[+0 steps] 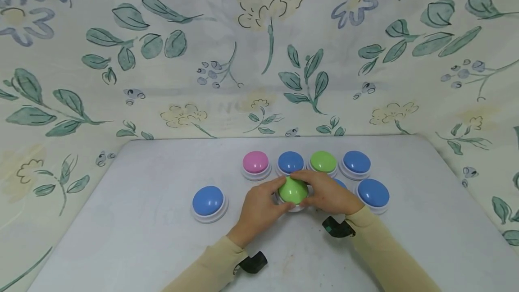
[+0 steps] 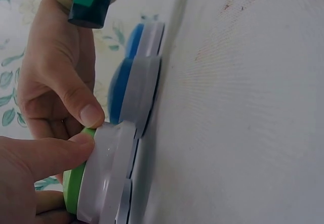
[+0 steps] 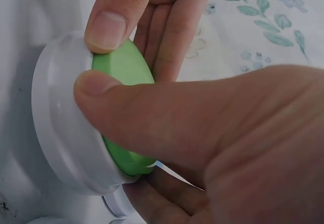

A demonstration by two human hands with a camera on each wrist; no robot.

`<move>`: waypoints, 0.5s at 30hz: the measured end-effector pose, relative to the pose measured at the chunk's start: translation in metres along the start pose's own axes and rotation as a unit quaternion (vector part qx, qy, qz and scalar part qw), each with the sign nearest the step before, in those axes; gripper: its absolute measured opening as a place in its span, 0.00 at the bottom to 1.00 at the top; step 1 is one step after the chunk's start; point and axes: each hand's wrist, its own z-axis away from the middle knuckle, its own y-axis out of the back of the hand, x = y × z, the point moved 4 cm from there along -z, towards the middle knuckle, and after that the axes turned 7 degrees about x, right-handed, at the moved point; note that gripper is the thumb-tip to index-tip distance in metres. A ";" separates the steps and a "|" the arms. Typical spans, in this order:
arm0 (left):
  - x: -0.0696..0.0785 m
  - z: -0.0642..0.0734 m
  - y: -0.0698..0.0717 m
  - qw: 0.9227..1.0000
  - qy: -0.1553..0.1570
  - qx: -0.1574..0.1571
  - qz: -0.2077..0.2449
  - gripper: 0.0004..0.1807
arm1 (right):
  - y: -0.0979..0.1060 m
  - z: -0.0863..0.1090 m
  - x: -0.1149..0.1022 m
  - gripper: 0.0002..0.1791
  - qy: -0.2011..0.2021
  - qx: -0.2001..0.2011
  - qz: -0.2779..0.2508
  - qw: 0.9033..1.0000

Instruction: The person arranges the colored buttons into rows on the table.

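Observation:
A green dome-topped push button (image 1: 293,191) on a white base is gripped from both sides. My left hand (image 1: 261,206) holds its left side, thumb at the near edge and fingers at the far edge. On the other side my right hand (image 1: 330,192) grips it the same way. Both thumbs press on the green cap's edge (image 3: 124,67) in the right wrist view. The left wrist view shows the button's white base (image 2: 106,173) slightly tilted beside the others. Whether the base touches the table is unclear.
Behind the hands stand a pink button (image 1: 256,162), a blue button (image 1: 290,161), a second green button (image 1: 323,161) and another blue one (image 1: 357,161). More blue buttons lie at right (image 1: 373,193) and left (image 1: 208,201). One is partly hidden behind my right hand. A flowered cloth (image 1: 227,107) surrounds the white table (image 1: 142,220).

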 end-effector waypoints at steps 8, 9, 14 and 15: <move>-0.002 0.000 -0.004 1.000 -0.008 0.005 0.000 0.34 | 0.000 -0.001 0.001 0.38 0.004 -0.009 0.000 1.000; -0.003 0.000 -0.005 1.000 -0.007 0.004 0.000 0.34 | -0.001 -0.001 0.001 0.38 0.005 -0.010 0.001 1.000; -0.005 0.000 -0.007 1.000 -0.008 0.004 0.003 0.34 | -0.002 -0.001 0.003 0.39 -0.009 -0.012 0.001 1.000; -0.005 0.000 -0.008 1.000 -0.009 0.003 0.003 0.35 | -0.003 -0.001 0.004 0.39 -0.013 -0.013 0.002 1.000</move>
